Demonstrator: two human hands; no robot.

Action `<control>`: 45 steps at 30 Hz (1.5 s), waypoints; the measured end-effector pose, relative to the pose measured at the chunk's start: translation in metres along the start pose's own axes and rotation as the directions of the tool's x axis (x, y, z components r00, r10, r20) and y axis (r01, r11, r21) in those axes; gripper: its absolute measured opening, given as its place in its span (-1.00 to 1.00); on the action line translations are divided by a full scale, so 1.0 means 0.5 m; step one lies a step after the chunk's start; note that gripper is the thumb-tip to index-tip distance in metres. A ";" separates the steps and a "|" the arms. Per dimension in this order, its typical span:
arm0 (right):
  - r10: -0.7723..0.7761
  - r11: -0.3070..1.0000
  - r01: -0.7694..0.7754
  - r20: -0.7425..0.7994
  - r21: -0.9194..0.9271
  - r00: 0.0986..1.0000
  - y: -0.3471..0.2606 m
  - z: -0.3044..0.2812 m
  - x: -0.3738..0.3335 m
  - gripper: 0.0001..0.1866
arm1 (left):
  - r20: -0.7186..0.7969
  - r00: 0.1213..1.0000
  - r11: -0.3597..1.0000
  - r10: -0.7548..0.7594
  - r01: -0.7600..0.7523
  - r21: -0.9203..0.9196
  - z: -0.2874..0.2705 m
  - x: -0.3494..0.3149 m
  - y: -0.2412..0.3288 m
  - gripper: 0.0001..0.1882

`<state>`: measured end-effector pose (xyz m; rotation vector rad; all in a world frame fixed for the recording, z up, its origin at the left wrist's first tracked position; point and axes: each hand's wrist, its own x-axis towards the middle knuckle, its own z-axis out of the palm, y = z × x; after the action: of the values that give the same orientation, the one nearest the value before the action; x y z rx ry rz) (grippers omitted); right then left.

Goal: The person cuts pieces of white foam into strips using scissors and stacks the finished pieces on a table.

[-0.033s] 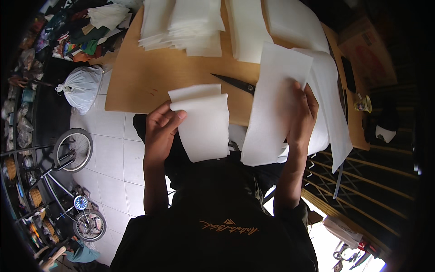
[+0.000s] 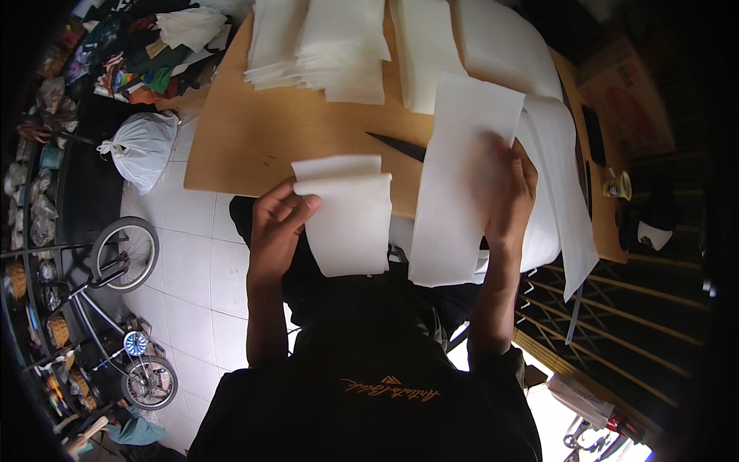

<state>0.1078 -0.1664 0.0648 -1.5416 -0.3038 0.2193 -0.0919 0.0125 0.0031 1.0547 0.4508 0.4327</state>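
Note:
My left hand (image 2: 279, 227) pinches a folded white sheet (image 2: 348, 227) between thumb and fingers. The sheet's top edge is turned over toward me, and it hangs at the table's near edge. A longer white sheet (image 2: 460, 177) is gripped at its right side by my right hand (image 2: 511, 196), whose fingers are partly behind it. The two sheets are apart. Dark scissors (image 2: 396, 145) lie on the table beyond them, with one pointed end showing and the rest hidden by the longer sheet.
Stacks of white sheets (image 2: 339, 58) lie on the far side of the wooden table (image 2: 231, 146). A larger white roll or pile (image 2: 550, 154) drapes over its right side. On the left floor are a white bag (image 2: 142, 150) and a bicycle (image 2: 108, 323). A cardboard box (image 2: 627, 100) stands right.
The view has shifted slightly, so the table and stacks sit a little lower and further right. The longer sheet now covers more of the scissors. Both hands keep their holds.

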 end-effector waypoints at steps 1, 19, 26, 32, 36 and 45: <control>-0.025 0.999 0.024 0.042 0.037 0.999 -0.005 0.037 0.023 -0.66 | 0.001 1.000 1.000 -0.005 0.005 0.023 -0.022 -0.007 -0.006 -0.65; -0.369 0.114 0.675 0.600 -0.729 0.710 0.123 0.653 0.443 -0.70 | -0.210 0.978 0.999 -0.008 -0.003 -0.053 -0.121 -0.059 -0.017 -0.69; -0.331 -0.453 0.592 0.742 -0.667 0.582 0.076 0.634 0.394 -0.78 | -0.282 0.958 0.998 0.061 -0.056 0.027 -0.102 -0.039 0.008 -0.64; -0.372 0.560 0.750 0.703 -0.351 0.607 -0.058 0.457 0.199 -0.81 | -0.363 0.918 0.987 0.159 -0.144 0.067 -0.056 -0.003 0.046 -0.60; -0.197 0.827 0.386 0.432 -0.409 0.880 -0.066 0.273 0.042 -0.72 | -0.337 0.927 0.986 0.162 -0.141 0.087 -0.018 0.019 0.042 -0.66; -0.109 0.955 0.169 0.244 -0.243 0.964 0.054 0.133 -0.032 -0.71 | -0.152 0.975 0.986 0.160 -0.153 0.059 0.062 0.037 0.029 -0.65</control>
<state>0.0721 -0.1082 0.0371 -1.7507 -0.6440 0.2528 -0.0613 0.0064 0.0263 1.1110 0.5208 0.6508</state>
